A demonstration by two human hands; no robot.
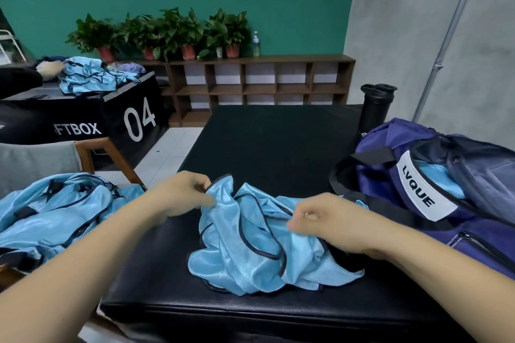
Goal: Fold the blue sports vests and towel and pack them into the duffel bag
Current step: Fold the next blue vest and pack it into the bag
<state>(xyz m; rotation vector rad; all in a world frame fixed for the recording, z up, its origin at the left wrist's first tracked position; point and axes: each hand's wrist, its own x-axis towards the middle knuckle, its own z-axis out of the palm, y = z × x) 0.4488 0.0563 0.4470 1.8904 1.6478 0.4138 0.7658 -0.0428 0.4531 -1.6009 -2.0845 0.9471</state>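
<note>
Vest point(245, 248) lies crumpled on bench point(278, 147) btwn my two grips: L hand point(181, 195) fingers pinch its trimmed edge, R hand point(320, 220) fingers pinch a fold. Long axis runs fingers-to-fingers; duffel bag point(459, 231) sits just beyond R fingers, so R's nearer

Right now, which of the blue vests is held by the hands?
The crumpled vest on the black mat: left hand and right hand both pinch it. The left pile and the far box pile lie untouched.

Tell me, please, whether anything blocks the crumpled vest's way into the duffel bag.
Nothing visible does: the crumpled light-blue mesh vest lies beside the open navy duffel bag; only its black strap lies between.
</note>
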